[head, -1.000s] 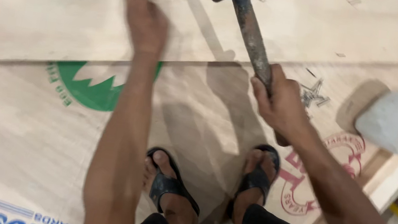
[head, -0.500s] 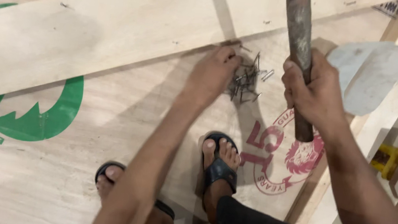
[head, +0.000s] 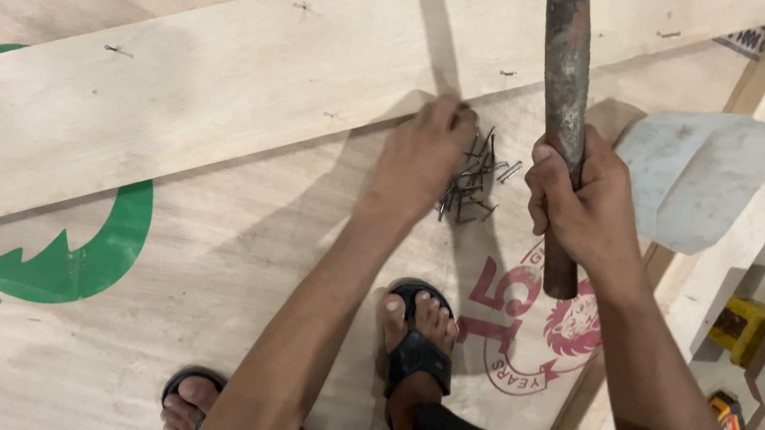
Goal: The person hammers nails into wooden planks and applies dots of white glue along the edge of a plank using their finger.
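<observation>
The right hand [head: 583,206] is wrapped tight around a worn hammer handle [head: 564,101], fingers fully curled, the handle standing upright with its head out of view at the top. The left hand [head: 424,157] reaches down to a loose pile of nails [head: 476,183] lying on the plywood sheet [head: 230,264], just beside the edge of a long wooden plank [head: 224,79]. Its fingers are bent and bunched over the nails, touching them; whether any nail is pinched between them cannot be told.
</observation>
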